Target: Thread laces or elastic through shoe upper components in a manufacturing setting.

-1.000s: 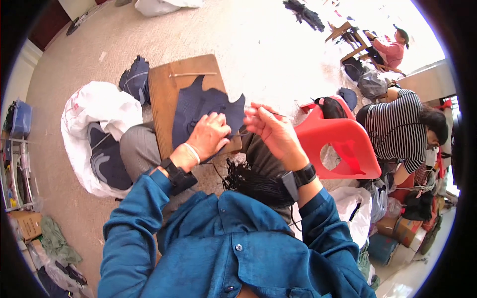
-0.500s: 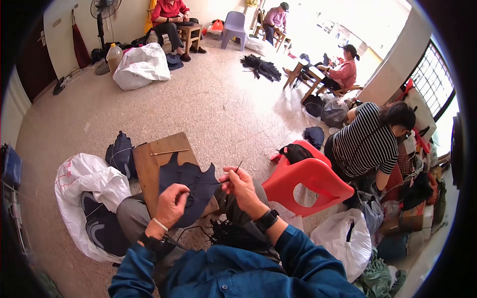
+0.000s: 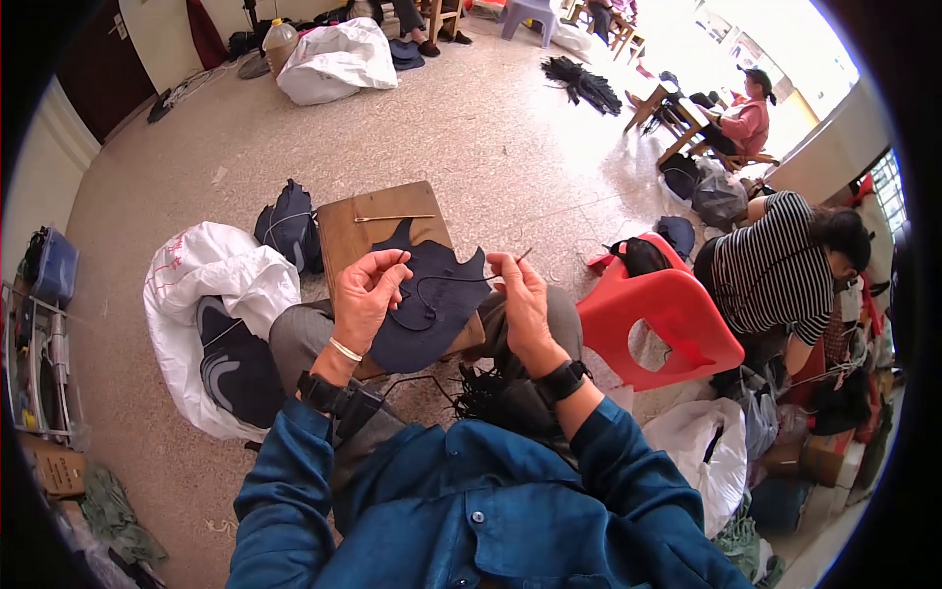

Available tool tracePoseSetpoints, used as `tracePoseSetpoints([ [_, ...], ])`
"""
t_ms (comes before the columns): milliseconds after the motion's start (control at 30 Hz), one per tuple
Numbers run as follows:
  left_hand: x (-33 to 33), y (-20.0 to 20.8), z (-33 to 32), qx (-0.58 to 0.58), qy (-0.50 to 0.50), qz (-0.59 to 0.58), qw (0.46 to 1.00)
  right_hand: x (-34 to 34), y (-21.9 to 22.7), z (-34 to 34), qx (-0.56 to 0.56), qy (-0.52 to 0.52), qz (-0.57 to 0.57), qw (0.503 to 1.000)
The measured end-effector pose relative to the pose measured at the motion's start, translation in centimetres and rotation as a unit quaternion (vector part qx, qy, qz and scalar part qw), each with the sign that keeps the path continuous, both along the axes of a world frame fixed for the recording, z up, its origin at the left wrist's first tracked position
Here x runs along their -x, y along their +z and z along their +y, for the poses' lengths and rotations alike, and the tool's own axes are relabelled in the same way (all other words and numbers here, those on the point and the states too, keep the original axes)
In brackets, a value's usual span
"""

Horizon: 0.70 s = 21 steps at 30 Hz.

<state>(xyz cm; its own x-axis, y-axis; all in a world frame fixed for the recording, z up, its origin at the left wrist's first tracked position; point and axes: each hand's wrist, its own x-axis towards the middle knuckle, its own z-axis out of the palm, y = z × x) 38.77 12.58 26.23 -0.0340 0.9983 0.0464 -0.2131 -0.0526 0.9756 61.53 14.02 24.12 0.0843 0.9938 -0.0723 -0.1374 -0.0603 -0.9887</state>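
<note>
A dark navy fabric piece [image 3: 442, 306] with pointed corners lies over the wooden stool [image 3: 348, 218] between my knees. My right hand [image 3: 522, 306] pinches a thin black cord [image 3: 459, 281] near its end, which sticks up past the fingertips. From there the cord curves slackly across the fabric in a loop toward the left. My left hand [image 3: 365, 299] hovers over the fabric's left edge, thumb and fingertips pressed together; whatever they hold is too small to make out. A thin wooden-coloured stick tool [image 3: 394, 217] rests across the stool's far part.
Left of the stool are a white sack [image 3: 177, 294] with dark cut pieces and a tied navy bundle [image 3: 291, 228]. A red plastic stool [image 3: 677, 314] stands at right, beside a person in a striped shirt [image 3: 770, 260]. Black strips [image 3: 481, 391] hang below my knees.
The view has tilted down and shifted left. My left hand has lifted away from the right one, toward the far left. The cord, earlier stretched between them, now lies curved over the fabric.
</note>
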Motion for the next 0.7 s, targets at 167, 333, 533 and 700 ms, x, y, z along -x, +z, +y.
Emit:
tracePoseSetpoints([
  [167,-0.4,0.7,-0.5,-0.011,-0.002,0.035,0.999,1.7,1.1,-1.1,-0.013,0.139,0.037,0.989],
  [333,-1.9,1.4,-0.6,-0.038,0.017,0.112,0.993,4.1,3.2,-0.8,-0.024,0.213,0.073,0.974],
  [533,-1.8,0.5,0.0,-0.033,0.022,0.135,0.990,5.1,3.2,0.0,-0.017,0.181,0.100,0.978],
  [700,-2.4,-0.8,0.5,-0.090,0.024,0.148,0.985,6.2,3.6,0.4,0.022,0.189,0.182,0.965],
])
